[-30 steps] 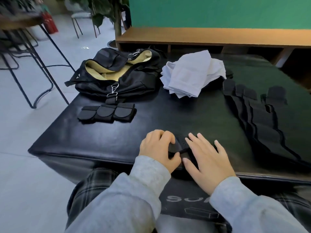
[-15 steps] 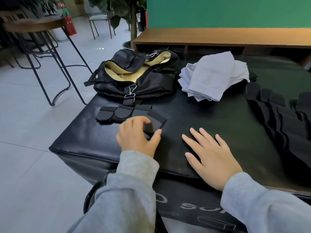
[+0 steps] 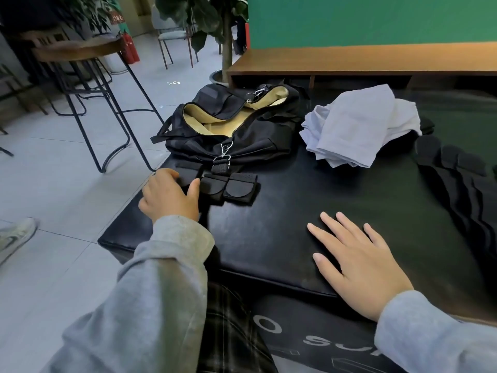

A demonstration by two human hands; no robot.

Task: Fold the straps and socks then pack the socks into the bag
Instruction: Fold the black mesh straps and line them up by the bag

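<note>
A black duffel bag (image 3: 242, 146) lies open at the far left of the black padded table (image 3: 309, 211), its tan lining showing and a metal-clipped strap (image 3: 222, 160) hanging over its front. In front of the bag sits a short row of folded black socks (image 3: 231, 188). My left hand (image 3: 169, 196) is at the left end of that row, fingers curled over another folded black sock (image 3: 188, 175). My right hand (image 3: 357, 254) rests flat on the table near its front edge, holding nothing. Several unfolded black socks (image 3: 454, 184) lie in a line at the right.
A pile of white cloths (image 3: 360, 130) sits behind the table's middle, to the right of the bag. A wooden bench (image 3: 349, 60) runs behind it. Metal-legged stools (image 3: 88, 84) and a potted plant (image 3: 227, 36) stand on the tiled floor at the left.
My left hand carried a folded black sock from the table's front edge leftward and away, up to the left end of the row. My right hand has stayed flat on the table.
</note>
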